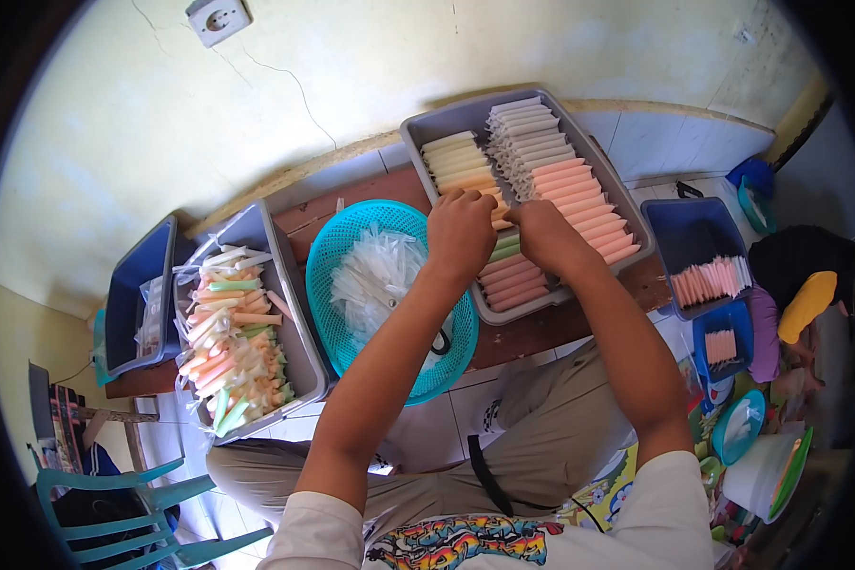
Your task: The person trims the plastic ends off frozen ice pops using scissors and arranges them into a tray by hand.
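Note:
Both hands are over a grey tray (638, 204) holding rows of wrapped sticks: cream and orange at the left, white and pink (565, 180) at the right, green and pink at the lower left. My left hand (463, 228) has its fingers curled at the orange sticks (484, 180); what its fingertips hold is hidden. Just to its right, my right hand (544, 236) is closed, fingers pinched near the same row, its grip also hidden. A turquoise basket (325, 252) of clear plastic wrappers (375, 275) with black-handled scissors (440, 340) stands left of my forearms.
At the left are a grey tray (299, 342) heaped with mixed coloured sticks and a blue bin (142, 275). Blue bins (689, 228) with pink sticks stand at the right, near another person's purple sleeve (763, 332). A green chair (114, 503) is at the lower left.

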### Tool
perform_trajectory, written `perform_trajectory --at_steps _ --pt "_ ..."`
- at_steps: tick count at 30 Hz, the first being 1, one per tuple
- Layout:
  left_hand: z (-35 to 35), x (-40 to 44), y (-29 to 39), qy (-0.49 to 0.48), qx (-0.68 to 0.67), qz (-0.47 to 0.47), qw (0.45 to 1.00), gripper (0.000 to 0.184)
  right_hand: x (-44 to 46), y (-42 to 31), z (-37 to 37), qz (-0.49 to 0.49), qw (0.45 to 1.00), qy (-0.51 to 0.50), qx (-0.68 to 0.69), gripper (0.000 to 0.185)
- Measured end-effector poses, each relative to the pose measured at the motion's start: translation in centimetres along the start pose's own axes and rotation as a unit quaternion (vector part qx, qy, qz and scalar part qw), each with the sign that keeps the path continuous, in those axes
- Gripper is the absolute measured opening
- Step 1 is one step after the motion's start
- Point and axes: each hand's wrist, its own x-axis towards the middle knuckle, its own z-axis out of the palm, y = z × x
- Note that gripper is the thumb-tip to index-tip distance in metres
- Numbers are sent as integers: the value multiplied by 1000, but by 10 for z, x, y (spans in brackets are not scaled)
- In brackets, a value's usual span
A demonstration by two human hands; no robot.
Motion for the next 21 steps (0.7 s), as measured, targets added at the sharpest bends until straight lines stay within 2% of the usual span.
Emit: perform_trajectory --at_steps 1,4,5,9,11,14,16,21 --pt "-3 -3 1 58 -58 -14 997 25 -3 0 -2 -3 999 48 12 33" --pt "-15 -11 2 117 -122 -15 986 29 -6 -13 -14 -15 989 136 54 33" --pt "-20 -15 2 118 -121 -18 986 29 -8 -20 -18 -18 980 176 86 31" --pt "-51 -34 -8 140 -169 -40 975 24 -12 -52 -28 -10 963 208 171 33" --pt "-67 -45 -16 149 -181 -41 971 21 -14 -74 -32 -50 940 267 205 42" --pt "-94 -66 -24 164 -215 -54 961 18 -15 -93 -32 -113 935 270 200 45" --pt "-108 -80 -30 194 -195 -63 959 19 -18 -112 -33 -129 933 258 215 44" --pt "-134 -118 -38 196 -165 -78 963 21 -22 -140 -17 -164 931 216 245 43"
